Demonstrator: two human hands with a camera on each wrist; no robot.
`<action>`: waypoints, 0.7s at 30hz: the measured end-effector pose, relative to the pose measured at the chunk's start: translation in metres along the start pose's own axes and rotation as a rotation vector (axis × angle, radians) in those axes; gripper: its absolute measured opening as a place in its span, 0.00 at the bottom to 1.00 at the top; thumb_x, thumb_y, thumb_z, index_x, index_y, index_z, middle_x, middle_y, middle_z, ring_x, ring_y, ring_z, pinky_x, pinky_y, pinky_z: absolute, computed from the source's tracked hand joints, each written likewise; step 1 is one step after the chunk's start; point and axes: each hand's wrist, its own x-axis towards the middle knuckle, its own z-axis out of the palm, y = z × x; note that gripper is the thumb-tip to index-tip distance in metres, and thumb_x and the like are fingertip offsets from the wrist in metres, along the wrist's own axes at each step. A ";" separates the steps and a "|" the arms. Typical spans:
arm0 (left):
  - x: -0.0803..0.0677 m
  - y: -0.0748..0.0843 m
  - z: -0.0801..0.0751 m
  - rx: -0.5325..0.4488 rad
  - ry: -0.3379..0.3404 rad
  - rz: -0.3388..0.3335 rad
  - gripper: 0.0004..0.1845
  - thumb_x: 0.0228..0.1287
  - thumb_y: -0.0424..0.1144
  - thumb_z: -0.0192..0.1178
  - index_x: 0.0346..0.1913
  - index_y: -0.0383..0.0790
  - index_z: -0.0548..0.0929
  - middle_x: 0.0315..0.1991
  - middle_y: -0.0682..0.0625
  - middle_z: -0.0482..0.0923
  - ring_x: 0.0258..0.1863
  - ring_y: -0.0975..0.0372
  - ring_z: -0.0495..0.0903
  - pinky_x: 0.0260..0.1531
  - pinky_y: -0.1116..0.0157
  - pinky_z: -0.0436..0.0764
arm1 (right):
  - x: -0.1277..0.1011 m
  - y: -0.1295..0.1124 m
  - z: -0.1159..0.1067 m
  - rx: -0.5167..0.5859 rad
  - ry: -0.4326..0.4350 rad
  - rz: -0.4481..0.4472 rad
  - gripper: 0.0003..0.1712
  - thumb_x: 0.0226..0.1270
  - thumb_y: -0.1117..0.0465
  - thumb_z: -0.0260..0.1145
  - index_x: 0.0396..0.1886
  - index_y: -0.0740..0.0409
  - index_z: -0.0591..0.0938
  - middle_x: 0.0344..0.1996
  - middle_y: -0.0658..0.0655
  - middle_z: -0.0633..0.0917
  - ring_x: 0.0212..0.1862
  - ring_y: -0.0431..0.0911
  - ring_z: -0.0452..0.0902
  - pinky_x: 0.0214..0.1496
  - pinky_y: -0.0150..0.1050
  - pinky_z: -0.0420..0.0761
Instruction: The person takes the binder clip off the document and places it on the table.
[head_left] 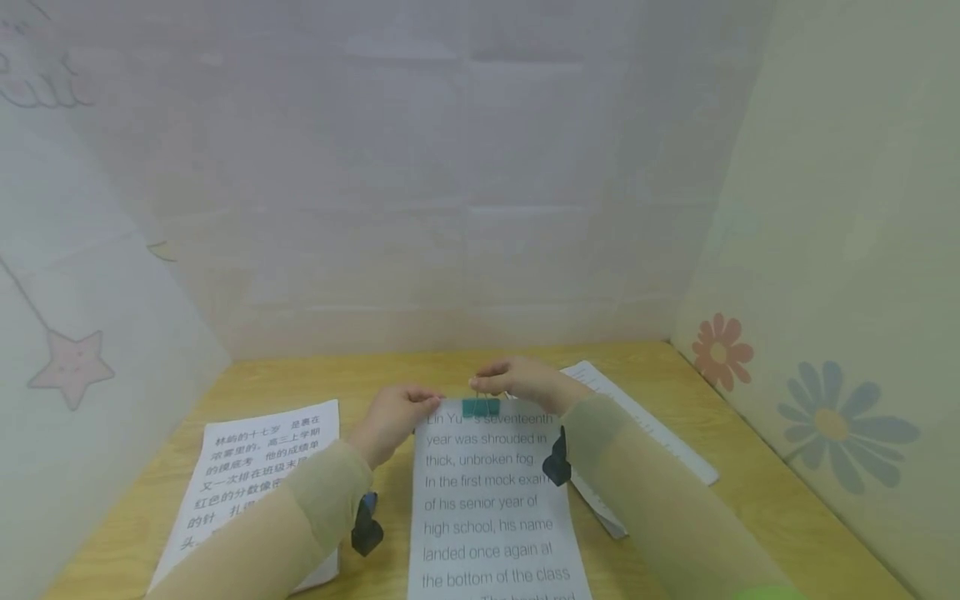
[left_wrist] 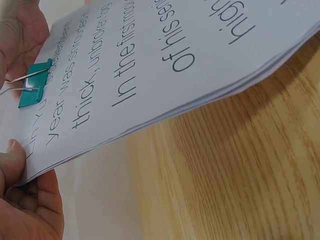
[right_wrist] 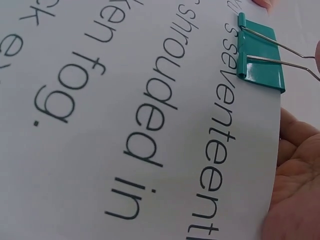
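One teal binder clip (head_left: 481, 407) at centre frame, my right hand (head_left: 525, 381) pinching its wire handles, my left hand (head_left: 393, 421) pinching the stack's (head_left: 491, 517) corner, three paper stacks on the table (head_left: 757, 517).

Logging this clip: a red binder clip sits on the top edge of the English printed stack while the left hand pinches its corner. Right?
Not quite: the metal binder clip is teal green, as the right wrist view shows. It does sit on the printed paper stack, whose corner the left hand pinches.

Both forearms, in tan sleeves, reach forward toward 12 o'clock and converge. The left hand (head_left: 393, 421) lies knuckles up, thumb and fingers closed in a pinching grip. The right hand (head_left: 521, 382), at its 2 o'clock, curls its fingertips leftward in a pinch.
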 end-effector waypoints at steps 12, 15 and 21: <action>-0.005 -0.002 0.002 -0.001 0.000 -0.002 0.09 0.69 0.41 0.58 0.46 0.44 0.86 0.36 0.53 0.85 0.45 0.58 0.79 0.53 0.49 0.73 | -0.002 0.001 0.003 0.052 -0.028 0.002 0.34 0.54 0.38 0.70 0.57 0.49 0.79 0.44 0.48 0.84 0.52 0.48 0.73 0.65 0.56 0.63; -0.006 -0.001 0.002 0.000 -0.004 -0.007 0.09 0.69 0.41 0.58 0.45 0.45 0.86 0.36 0.53 0.85 0.46 0.58 0.79 0.55 0.46 0.71 | 0.000 0.002 0.003 0.078 -0.027 0.011 0.32 0.54 0.39 0.71 0.55 0.49 0.80 0.44 0.49 0.84 0.52 0.48 0.73 0.65 0.55 0.63; -0.009 -0.001 0.002 0.001 -0.011 -0.013 0.10 0.69 0.42 0.58 0.46 0.45 0.86 0.38 0.53 0.84 0.46 0.58 0.79 0.54 0.47 0.72 | 0.001 0.004 0.003 0.077 -0.024 0.001 0.32 0.53 0.41 0.72 0.55 0.52 0.80 0.43 0.49 0.84 0.54 0.49 0.73 0.67 0.59 0.59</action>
